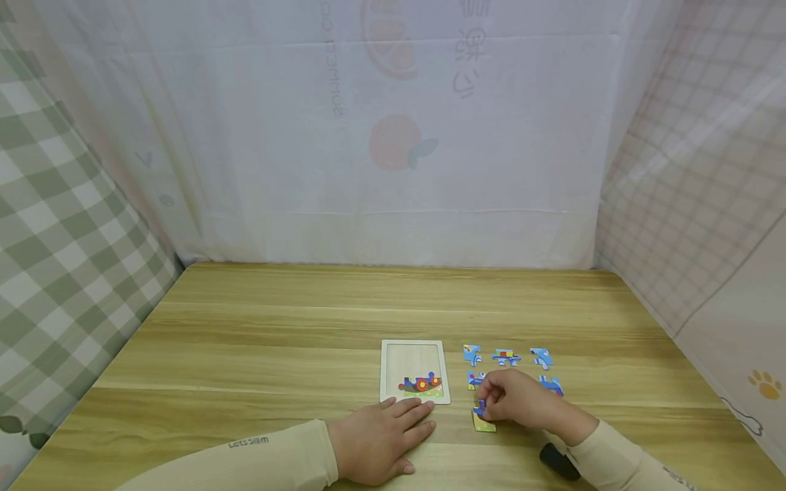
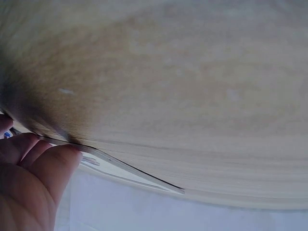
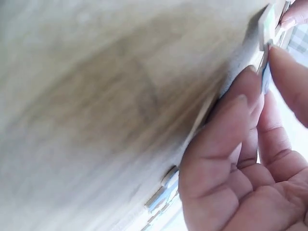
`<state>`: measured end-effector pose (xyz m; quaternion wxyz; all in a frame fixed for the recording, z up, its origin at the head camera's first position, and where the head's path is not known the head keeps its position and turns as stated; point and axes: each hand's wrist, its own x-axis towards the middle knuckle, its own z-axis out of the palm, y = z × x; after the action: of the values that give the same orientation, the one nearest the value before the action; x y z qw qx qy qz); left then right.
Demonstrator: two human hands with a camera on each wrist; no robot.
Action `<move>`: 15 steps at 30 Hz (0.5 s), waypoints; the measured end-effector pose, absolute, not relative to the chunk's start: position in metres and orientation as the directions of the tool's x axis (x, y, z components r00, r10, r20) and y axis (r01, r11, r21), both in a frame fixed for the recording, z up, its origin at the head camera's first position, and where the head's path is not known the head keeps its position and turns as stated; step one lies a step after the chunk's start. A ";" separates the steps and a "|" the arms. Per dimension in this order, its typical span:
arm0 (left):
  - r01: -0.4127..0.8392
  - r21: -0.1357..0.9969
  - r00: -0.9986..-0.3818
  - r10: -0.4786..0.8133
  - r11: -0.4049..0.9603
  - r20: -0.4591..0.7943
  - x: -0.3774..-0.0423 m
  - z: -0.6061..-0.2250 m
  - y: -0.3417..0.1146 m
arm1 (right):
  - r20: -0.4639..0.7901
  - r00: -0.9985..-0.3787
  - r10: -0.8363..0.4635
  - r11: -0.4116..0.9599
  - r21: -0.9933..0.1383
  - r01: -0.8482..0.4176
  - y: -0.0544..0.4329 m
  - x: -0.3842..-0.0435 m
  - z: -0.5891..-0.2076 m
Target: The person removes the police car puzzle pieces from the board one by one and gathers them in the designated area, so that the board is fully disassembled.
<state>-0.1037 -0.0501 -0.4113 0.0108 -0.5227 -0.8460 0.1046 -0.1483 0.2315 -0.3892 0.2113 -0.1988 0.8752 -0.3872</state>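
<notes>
A pale puzzle tray (image 1: pixel 385 368) lies on the table, with joined pieces (image 1: pixel 424 386) showing red, blue and green along its lower right. My left hand (image 1: pixel 383 440) rests palm down, fingers extended, fingertips at the tray's near edge; in the left wrist view, fingers (image 2: pixel 57 163) overlap that edge. To the right of the tray, my right hand (image 1: pixel 512 399) pinches a yellow-green and blue puzzle piece (image 1: pixel 484 424) between thumb and fingers. The right wrist view shows this piece (image 3: pixel 264 31) tilted up on edge, partly hidden by the fingertips.
Several loose puzzle pieces lie around the right hand: a blue one (image 1: pixel 471 353), one with a red and yellow patch (image 1: pixel 506 356), another blue one (image 1: pixel 542 357) and one beside the wrist (image 1: pixel 552 385). A white curtain (image 1: pixel 393 239) hangs behind the wooden table (image 1: pixel 276 327).
</notes>
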 end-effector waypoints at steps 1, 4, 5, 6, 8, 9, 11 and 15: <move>0.882 -0.191 -0.453 0.887 0.431 -0.089 -0.104 -0.411 -0.050 | -0.213 -0.833 -0.511 0.625 -0.757 -0.190 0.232 -0.148 -0.389; 0.880 -0.202 -0.452 0.888 0.430 -0.083 -0.103 -0.412 -0.050 | -0.201 -0.840 -0.505 0.637 -0.743 -0.206 0.231 -0.148 -0.389; 0.879 -0.206 -0.452 0.888 0.429 -0.081 -0.103 -0.412 -0.050 | -0.198 -0.843 -0.500 0.644 -0.736 -0.209 0.231 -0.148 -0.389; 0.879 -0.210 -0.452 0.888 0.429 -0.078 -0.103 -0.412 -0.050 | -0.197 -0.846 -0.496 0.649 -0.731 -0.210 0.231 -0.148 -0.389; 0.878 -0.214 -0.452 0.889 0.428 -0.075 -0.103 -0.412 -0.050 | -0.192 -0.850 -0.490 0.659 -0.720 -0.217 0.231 -0.147 -0.389; 0.878 -0.215 -0.452 0.889 0.428 -0.074 -0.103 -0.412 -0.050 | -0.193 -0.853 -0.485 0.666 -0.714 -0.216 0.230 -0.147 -0.389; 0.878 -0.211 -0.453 0.888 0.430 -0.075 -0.103 -0.412 -0.050 | -0.191 -0.855 -0.483 0.672 -0.707 -0.222 0.230 -0.146 -0.389; 0.879 -0.197 -0.457 0.885 0.434 -0.087 -0.104 -0.412 -0.050 | -0.182 -0.854 -0.488 0.680 -0.693 -0.241 0.229 -0.146 -0.389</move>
<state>-0.1035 -0.0501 -0.4122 0.0147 -0.5209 -0.8467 0.1073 -0.1462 0.2288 -0.3895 0.1790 -0.2028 0.8988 -0.3449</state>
